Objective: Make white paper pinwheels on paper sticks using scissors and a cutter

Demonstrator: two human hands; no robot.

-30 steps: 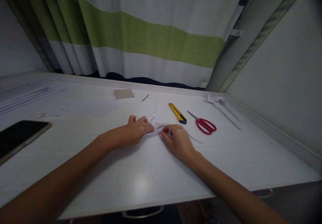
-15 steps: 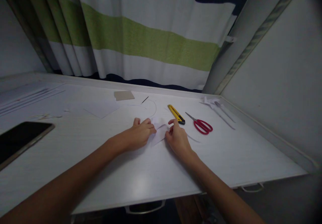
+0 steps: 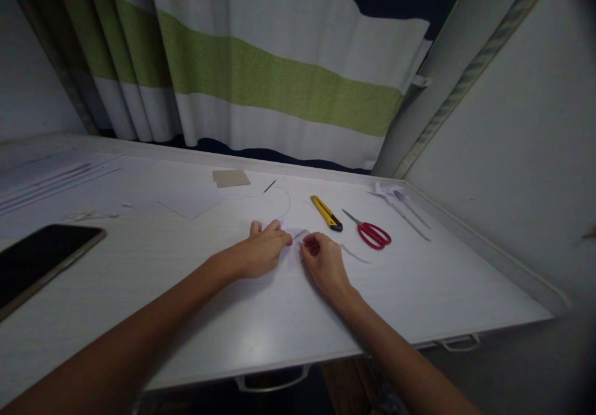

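Observation:
A small piece of white paper (image 3: 294,257) lies between my two hands on the white table, partly hidden by my fingers. My left hand (image 3: 264,251) is closed on its left side, fingers pressed together and pointing right. From the right, my right hand (image 3: 325,261) pinches the paper's upper edge between thumb and fingertips. A thin curved strip of paper (image 3: 354,254) lies just right of my right hand. Beyond it are a yellow utility knife (image 3: 326,212) and scissors with red handles (image 3: 372,235), both apart from my hands.
A phone (image 3: 44,263) lies at the left. Farther back are a cardboard piece (image 3: 233,178), a white sheet (image 3: 193,202) and a dark thin stick (image 3: 269,186). Paper strips (image 3: 410,212) lie at the right rear. A striped curtain (image 3: 279,73) hangs behind the table.
My right fingers have closed in and moved slightly left, nearer my left hand. Less of the white paper shows between the hands. The view has shifted a little.

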